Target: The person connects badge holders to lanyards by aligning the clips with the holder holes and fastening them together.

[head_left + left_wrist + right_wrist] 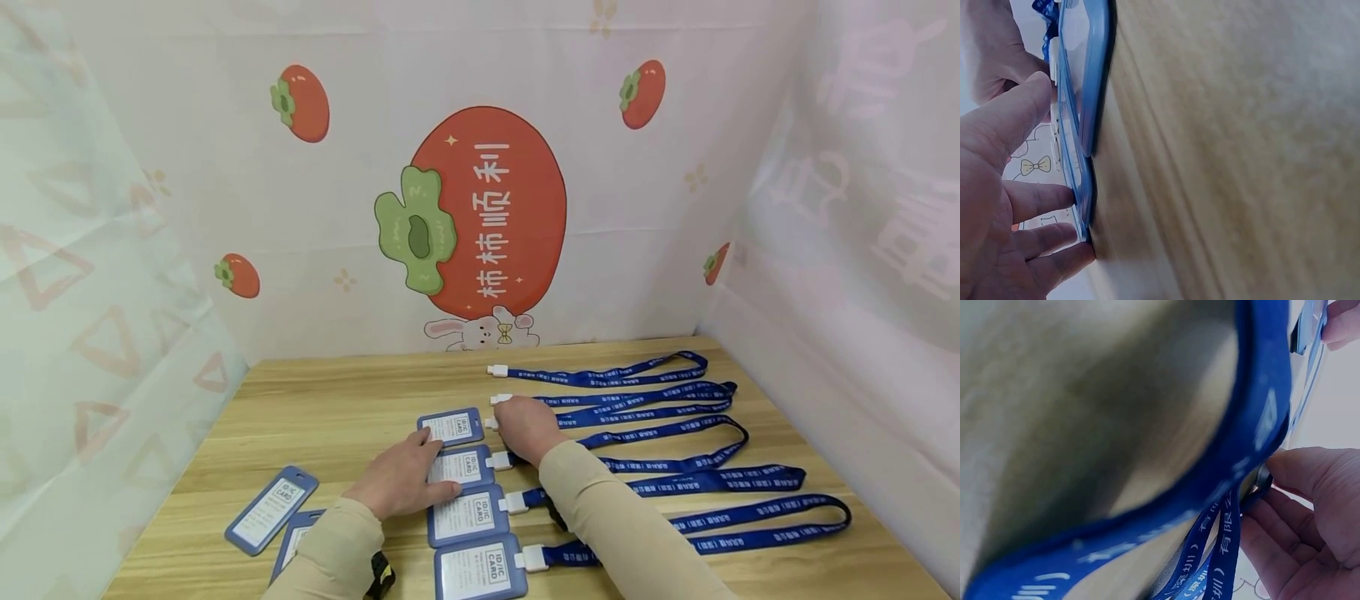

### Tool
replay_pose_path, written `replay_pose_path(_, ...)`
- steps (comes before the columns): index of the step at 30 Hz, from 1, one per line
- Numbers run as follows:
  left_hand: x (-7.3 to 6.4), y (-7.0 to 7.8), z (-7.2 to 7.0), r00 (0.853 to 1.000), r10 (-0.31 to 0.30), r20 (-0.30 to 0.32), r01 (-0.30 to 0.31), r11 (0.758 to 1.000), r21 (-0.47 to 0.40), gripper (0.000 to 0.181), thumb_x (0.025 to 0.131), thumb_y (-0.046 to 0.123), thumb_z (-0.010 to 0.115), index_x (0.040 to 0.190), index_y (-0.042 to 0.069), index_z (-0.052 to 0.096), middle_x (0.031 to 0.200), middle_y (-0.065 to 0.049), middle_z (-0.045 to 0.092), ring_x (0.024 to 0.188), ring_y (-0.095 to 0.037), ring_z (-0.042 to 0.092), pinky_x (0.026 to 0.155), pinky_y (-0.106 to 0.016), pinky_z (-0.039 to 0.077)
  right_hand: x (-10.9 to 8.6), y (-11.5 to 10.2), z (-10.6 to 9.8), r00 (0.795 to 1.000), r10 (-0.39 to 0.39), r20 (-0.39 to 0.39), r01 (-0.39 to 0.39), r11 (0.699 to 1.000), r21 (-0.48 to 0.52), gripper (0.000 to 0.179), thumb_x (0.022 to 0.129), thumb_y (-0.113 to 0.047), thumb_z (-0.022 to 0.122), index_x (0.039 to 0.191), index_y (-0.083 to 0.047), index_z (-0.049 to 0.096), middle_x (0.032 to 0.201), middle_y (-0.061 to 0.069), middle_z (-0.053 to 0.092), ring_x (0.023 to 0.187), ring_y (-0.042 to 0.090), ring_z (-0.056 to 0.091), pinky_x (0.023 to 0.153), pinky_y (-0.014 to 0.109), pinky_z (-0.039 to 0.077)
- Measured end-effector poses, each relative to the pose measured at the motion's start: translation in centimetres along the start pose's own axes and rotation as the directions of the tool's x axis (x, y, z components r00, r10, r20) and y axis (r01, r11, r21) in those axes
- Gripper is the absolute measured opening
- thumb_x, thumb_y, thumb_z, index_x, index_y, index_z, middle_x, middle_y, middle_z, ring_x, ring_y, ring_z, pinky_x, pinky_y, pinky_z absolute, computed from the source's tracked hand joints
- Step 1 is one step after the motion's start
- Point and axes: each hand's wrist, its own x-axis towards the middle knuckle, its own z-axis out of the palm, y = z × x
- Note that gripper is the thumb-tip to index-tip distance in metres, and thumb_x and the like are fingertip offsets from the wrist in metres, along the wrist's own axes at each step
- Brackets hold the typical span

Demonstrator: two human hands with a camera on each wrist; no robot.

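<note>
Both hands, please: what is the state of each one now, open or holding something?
Left hand: open, touching a card holder.
Right hand: closed, holding a blue lanyard.

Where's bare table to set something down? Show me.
Bare: back left of the table, between backdrop and leftmost card holder, plus a narrower strip left of that holder. Crowded: the right, by blue lanyards; the middle, by left hand and card holder column.

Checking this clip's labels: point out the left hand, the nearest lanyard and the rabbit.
Left hand (pixel 403 477): head view, back of hand.
Nearest lanyard (pixel 750 540): head view, blue strap.
Rabbit (pixel 482 335): head view, printed head.
</note>
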Motion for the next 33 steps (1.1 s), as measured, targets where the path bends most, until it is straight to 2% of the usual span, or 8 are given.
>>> replay_pose_path(10, -0.04, 0.17, -0.14, 0.999, 0.033, 0.005, -0.033, 0.999, 0.010, 0.084, 0.088, 0.065, 0.071, 0.146, 0.005, 0.059, 0.157, -0.022, 0.050, 0.141, -0.042, 0.052, 0.115, -0.057, 0.046, 0.08, -0.12, 0.18, 1.000, 0.004, -0.010, -0.005, 1.000, -0.012, 0.014, 0.102, -0.024, 0.069, 0.108, -0.016, 0.078, 0.084, -0.001, 0.073, 0.072, 0.013, 0.064, 0.079, 0.035, 0.064)
replay_pose_path(21, -0.05, 0.29, -0.32, 1.000, 0.025, 0.005, -0.025, 0.999, 0.027, 0.086, 0.088, 0.065, 0.070, 0.146, 0.003, 0.058, 0.156, -0.021, 0.051, 0.141, -0.042, 0.052, 0.115, -0.056, 0.046, 0.15, -0.24, 0.17, 1.000, -0.011, -0.028, 0.010, 0.999, -0.034, 0.012, 0.102, -0.022, 0.069, 0.104, -0.015, 0.078, 0.082, -0.001, 0.072, 0.070, 0.012, 0.064, 0.074, 0.033, 0.064)
replay_pose_path(26, 0.08, 0.14, -0.28, 0.999, 0.037, 0.003, -0.037, 0.999, 0.025, 0.088, 0.088, 0.068, 0.070, 0.146, 0.003, 0.059, 0.156, -0.022, 0.051, 0.140, -0.042, 0.053, 0.114, -0.057, 0.047, 0.11, -0.46, -0.18, 1.000, -0.021, -0.022, 0.020, 0.999, -0.043, 0.012, 0.102, -0.020, 0.069, 0.104, -0.014, 0.078, 0.086, 0.001, 0.074, 0.073, 0.013, 0.066, 0.077, 0.033, 0.064)
replay_pose_path(33, 0.14, 0.10, -0.13, 0.999, 0.047, 0.009, -0.047, 0.999, 0.009, 0.091, 0.085, 0.070, 0.070, 0.145, 0.002, 0.059, 0.156, -0.023, 0.051, 0.139, -0.043, 0.054, 0.113, -0.057, 0.048, 0.16, -0.62, -0.01, 1.000, -0.011, -0.001, 0.011, 0.998, -0.054, 0.013, 0.103, -0.017, 0.066, 0.104, -0.012, 0.078, 0.093, 0.003, 0.076, 0.082, 0.015, 0.069, 0.086, 0.035, 0.063)
